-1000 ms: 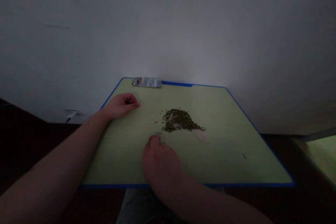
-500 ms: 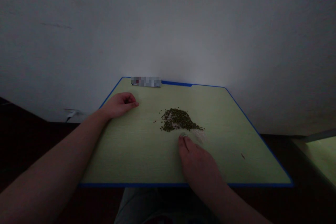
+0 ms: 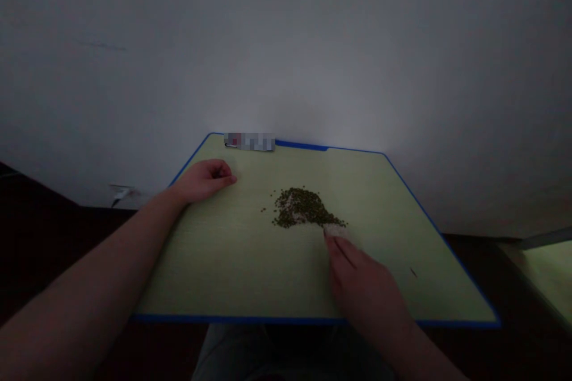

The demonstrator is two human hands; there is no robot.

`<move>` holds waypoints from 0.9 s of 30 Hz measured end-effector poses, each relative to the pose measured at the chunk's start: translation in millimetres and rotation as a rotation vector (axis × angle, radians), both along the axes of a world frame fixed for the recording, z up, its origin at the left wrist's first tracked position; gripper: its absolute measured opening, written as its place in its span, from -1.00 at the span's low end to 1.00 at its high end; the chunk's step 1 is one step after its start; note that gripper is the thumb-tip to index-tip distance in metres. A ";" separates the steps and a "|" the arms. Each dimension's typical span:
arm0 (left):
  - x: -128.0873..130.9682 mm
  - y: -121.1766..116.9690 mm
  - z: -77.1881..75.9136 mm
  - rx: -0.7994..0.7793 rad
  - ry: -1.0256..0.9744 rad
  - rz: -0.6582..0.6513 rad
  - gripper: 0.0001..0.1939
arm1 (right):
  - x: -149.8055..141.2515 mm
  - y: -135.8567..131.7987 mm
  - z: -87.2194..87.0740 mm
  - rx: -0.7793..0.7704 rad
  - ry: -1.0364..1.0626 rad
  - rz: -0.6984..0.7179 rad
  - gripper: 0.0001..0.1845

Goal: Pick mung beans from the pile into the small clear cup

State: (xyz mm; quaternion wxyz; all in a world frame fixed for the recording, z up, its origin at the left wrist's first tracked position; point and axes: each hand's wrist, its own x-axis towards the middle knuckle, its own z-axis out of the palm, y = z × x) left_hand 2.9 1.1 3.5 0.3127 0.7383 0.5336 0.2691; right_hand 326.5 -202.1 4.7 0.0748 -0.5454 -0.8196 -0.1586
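A low pile of small dark green beans (image 3: 308, 205), apparently mung beans, lies mid-table, with whitish grains mixed through its left part. At its lower right is a small patch of pale grains (image 3: 335, 230), possibly rice. My right hand (image 3: 364, 274) has its fingertips at this patch, the fingers pressed together; what they hold, if anything, is hidden. Left of the pile, my left hand (image 3: 203, 180) rests on the table, fingers loosely curled and thumb apart, with nothing visible in it. A few loose beans are scattered between that hand and the pile.
The pale yellow-green table (image 3: 232, 268) has a blue rim and stands near a grey wall (image 3: 286, 41). A blurred-out flat object (image 3: 250, 141) lies at its far left edge. A thin dark sliver (image 3: 413, 272) sits on the right. A plug (image 3: 120, 195) is on the wall at left.
My right hand has shifted right and slightly toward me, from the pile's front edge to the pale grains. My left hand stays in place.
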 end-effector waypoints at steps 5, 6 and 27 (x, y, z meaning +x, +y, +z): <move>-2.8 2.9 -4.3 0.003 -0.021 -0.024 -0.73 | 12.4 -3.9 6.3 0.106 0.243 0.208 -0.66; -3.1 3.3 -4.8 0.012 -0.011 -0.020 -0.73 | 12.5 -2.5 6.5 0.096 0.289 0.241 -0.68; -4.7 5.2 -8.4 0.002 -0.012 -0.020 -0.72 | -16.7 67.1 22.6 -0.303 0.399 0.093 -0.58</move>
